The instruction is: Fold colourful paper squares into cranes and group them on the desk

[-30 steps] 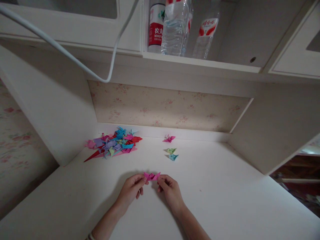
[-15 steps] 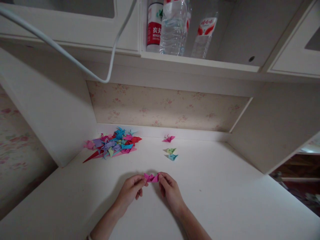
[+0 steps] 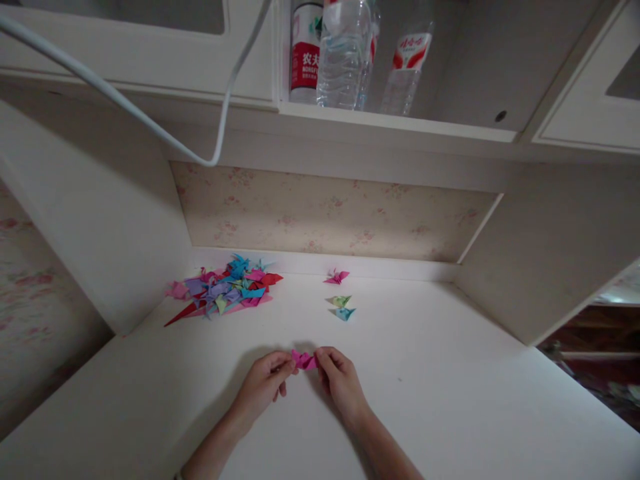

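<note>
A small piece of folded magenta paper (image 3: 305, 361) is stretched between my two hands, just above the white desk. My left hand (image 3: 263, 383) pinches its left end between thumb and fingers. The right end sits in the pinch of my right hand (image 3: 342, 379). My fingertips cover both ends of the paper. Beyond my hands lie a light-blue folded paper piece (image 3: 345, 313), a pale green one (image 3: 341, 301) and a pink paper crane (image 3: 337, 276).
A pile of colourful folded paper cranes (image 3: 225, 290) lies at the desk's back left. The white desk (image 3: 430, 400) ends at a wallpapered back panel (image 3: 320, 213). Overhead, a shelf (image 3: 400, 125) holds plastic bottles (image 3: 345, 60). A white bent tube (image 3: 150, 123) hangs at upper left.
Both hands keep their pinch on the magenta paper. The left fingertips have shifted slightly right, and the paper looks a little lower and turned.
</note>
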### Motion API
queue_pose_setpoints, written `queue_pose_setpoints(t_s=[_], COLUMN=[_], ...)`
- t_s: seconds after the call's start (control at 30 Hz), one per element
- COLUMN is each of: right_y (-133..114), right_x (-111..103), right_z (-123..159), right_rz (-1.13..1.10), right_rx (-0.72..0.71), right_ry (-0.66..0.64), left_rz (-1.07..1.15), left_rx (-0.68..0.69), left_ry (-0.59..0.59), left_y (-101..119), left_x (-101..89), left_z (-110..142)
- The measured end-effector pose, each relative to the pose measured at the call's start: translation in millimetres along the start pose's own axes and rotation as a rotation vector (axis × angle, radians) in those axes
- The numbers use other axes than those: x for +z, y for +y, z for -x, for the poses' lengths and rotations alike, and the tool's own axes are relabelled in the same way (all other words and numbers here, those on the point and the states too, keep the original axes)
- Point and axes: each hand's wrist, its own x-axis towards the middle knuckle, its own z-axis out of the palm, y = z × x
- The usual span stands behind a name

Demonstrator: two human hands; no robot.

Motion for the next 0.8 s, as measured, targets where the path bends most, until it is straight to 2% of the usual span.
queue_pose_setpoints(t_s=[0.13,0.23,0.4,0.5,0.6,0.8], right_y=[0,-9,-24,-20,-12,-4], right_x=[-1,-10,-54,-85,-104,-105], right_z=[1,-1,-24,-45,-61,-69], right_rz=[0.053,0.102,0.23,0.389,0.584,0.731], right_rx=[-0.022,-0.058,-0.133,-0.132,-0.148,-0.166], right_ry=[0.007,0.062,0.202,0.225,0.25,0.289], left_rz=[-0.026,-0.029,-0.066,-0.109,-0.149,-0.196], left_rx=[0.017,-0.006,-0.002,0.014,0.008,0.012], left_ry=[-0.027,0.0,0.003,-0.016,-0.027,-0.029], left_y=[-6,-11,-17,-17,-16,-14], left_x=[1.4,1.4,1.4,1.7,1.7,1.1], left_z=[-2,-4,-6,-5,-4,-4])
